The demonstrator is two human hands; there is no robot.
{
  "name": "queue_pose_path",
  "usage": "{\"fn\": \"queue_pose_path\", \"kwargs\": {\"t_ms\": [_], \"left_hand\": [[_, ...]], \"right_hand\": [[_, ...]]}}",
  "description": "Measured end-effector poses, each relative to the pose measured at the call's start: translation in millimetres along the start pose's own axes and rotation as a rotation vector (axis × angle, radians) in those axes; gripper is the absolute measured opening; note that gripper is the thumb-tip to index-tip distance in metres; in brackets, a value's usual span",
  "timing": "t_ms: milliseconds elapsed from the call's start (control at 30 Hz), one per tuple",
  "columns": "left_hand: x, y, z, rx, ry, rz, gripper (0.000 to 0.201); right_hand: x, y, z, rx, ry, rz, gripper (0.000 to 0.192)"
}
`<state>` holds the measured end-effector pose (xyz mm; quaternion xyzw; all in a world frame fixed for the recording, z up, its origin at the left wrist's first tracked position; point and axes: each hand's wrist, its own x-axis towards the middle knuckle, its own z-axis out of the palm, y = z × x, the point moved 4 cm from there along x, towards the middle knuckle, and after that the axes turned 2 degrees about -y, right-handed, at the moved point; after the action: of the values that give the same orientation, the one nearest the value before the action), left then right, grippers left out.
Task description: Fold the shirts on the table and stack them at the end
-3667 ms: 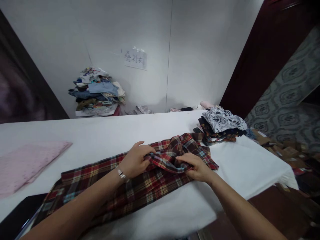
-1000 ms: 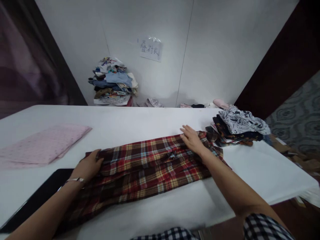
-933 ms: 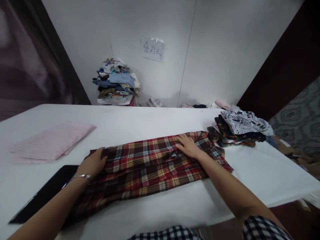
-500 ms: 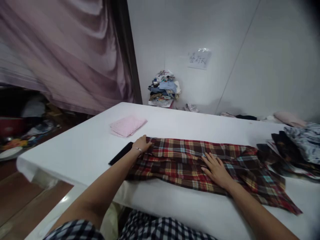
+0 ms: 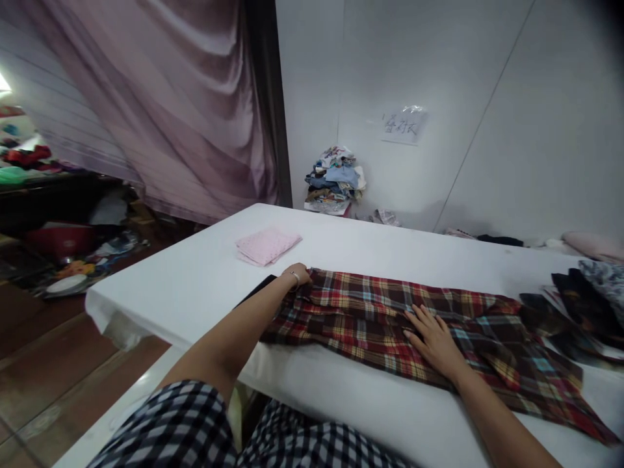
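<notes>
A red, brown and yellow plaid shirt [image 5: 370, 312] lies folded into a long strip across the white table [image 5: 195, 286]. My left hand [image 5: 298, 275], with a bracelet at the wrist, grips the shirt's left end. My right hand [image 5: 433, 338] rests flat, fingers spread, on the middle of the shirt. The shirt's right end [image 5: 550, 377] is rumpled and reaches the frame's right edge.
A folded pink cloth [image 5: 267, 246] lies beyond my left hand. A dark flat object [image 5: 256, 292] sits under my left wrist. Patterned garments [image 5: 585, 305] are heaped at the right. A clothes stack [image 5: 336, 182] stands by the wall. A mauve curtain [image 5: 160, 110] hangs left.
My left hand went from the shirt's middle to its left end. My right hand slid from the collar end to the middle. The view swung left.
</notes>
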<state>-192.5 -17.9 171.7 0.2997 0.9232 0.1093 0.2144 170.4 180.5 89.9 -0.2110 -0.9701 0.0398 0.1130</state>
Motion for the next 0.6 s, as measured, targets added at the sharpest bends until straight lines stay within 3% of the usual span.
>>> {"fn": "queue_pose_path", "kwargs": {"t_ms": [133, 300, 533, 600], "left_hand": [[-10, 2, -5.3, -0.128, -0.001, 0.073, 0.037], [-27, -11, -9.8, -0.187, -0.014, 0.105, 0.048], [-42, -23, 7.3, -0.122, 0.111, 0.061, 0.065], [-45, -19, 6.9, -0.123, 0.119, 0.074, 0.060]], "right_hand": [[0, 0, -1, 0.024, 0.005, 0.001, 0.053], [2, 2, 0, 0.075, -0.010, 0.007, 0.053], [0, -13, -20, 0.121, 0.055, -0.056, 0.053], [-1, -22, -26, 0.152, -0.016, -0.105, 0.053]]}}
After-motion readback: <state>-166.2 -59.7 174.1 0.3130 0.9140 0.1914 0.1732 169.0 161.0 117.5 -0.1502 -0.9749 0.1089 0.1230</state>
